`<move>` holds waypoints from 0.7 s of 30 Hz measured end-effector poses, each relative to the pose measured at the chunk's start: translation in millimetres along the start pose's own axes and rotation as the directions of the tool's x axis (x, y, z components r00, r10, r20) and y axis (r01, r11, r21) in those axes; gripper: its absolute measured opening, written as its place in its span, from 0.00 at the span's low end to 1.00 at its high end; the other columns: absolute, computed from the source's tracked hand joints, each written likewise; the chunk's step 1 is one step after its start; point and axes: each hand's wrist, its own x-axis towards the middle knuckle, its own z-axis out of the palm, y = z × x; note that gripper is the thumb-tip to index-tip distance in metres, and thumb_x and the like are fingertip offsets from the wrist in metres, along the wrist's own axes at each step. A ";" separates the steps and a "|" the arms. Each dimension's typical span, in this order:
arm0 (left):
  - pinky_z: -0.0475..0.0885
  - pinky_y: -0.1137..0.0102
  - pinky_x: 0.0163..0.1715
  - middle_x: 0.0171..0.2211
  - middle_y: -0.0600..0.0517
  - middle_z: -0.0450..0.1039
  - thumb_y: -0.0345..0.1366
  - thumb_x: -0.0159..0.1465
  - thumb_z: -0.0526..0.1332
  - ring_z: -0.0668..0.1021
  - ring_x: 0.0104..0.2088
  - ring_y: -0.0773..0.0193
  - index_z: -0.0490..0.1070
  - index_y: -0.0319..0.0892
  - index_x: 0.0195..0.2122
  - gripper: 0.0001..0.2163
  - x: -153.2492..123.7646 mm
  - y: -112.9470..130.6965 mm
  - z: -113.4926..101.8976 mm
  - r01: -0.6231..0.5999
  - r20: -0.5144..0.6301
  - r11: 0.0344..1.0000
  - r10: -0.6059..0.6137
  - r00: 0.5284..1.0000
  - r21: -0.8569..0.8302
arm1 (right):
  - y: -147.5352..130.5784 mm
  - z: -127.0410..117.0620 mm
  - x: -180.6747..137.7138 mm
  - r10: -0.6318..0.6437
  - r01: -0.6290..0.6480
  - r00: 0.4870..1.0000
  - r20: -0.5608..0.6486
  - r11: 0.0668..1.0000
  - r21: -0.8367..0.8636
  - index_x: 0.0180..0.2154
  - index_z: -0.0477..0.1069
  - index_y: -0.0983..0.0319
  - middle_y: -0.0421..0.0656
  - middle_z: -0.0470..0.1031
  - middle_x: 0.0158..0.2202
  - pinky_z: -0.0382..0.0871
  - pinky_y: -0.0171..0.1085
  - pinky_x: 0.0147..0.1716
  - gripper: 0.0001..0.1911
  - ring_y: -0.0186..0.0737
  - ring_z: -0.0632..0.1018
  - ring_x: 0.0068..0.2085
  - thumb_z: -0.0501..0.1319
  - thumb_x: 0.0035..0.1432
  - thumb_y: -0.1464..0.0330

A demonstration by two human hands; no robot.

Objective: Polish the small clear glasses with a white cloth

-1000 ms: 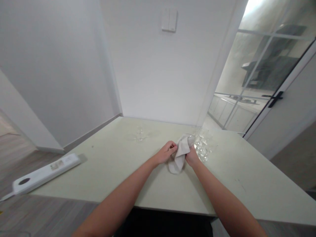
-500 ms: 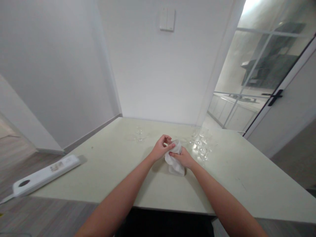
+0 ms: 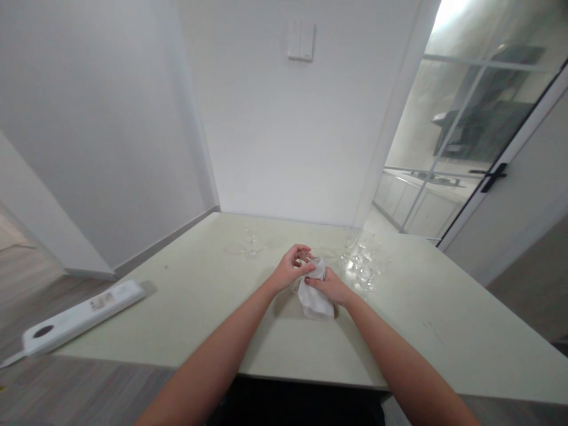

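Observation:
Over the middle of a pale table (image 3: 213, 296), both my hands meet around a white cloth (image 3: 316, 300). My left hand (image 3: 290, 271) is curled, its fingertips pinching something small and clear that looks like a glass, largely hidden. My right hand (image 3: 331, 287) is closed on the cloth, which hangs down to the table top. A cluster of clear stemmed glasses (image 3: 361, 260) stands just right of my hands. One more clear glass (image 3: 251, 241) stands behind and to the left.
A long white flat box (image 3: 80, 316) lies on the floor off the table's left edge. White walls meet behind the table, with a wall switch (image 3: 301, 40) above. A glass door with a black handle (image 3: 492, 176) is at the right.
My right hand moved from the glass cluster leftward to the centre, wrapping the cloth in against my left hand. The cloth bunched up smaller.

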 end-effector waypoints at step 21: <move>0.66 0.74 0.32 0.36 0.51 0.68 0.46 0.53 0.69 0.73 0.37 0.65 0.67 0.42 0.47 0.24 0.2 -0.9 -0.1 -0.002 -0.029 0.994 0.005 1.000 0.111 | 2.5 -1.9 0.6 0.033 -0.035 0.998 -0.052 0.998 -0.046 0.42 0.74 0.62 0.42 0.80 0.37 0.70 0.36 0.35 0.19 0.39 0.78 0.34 0.68 0.49 0.60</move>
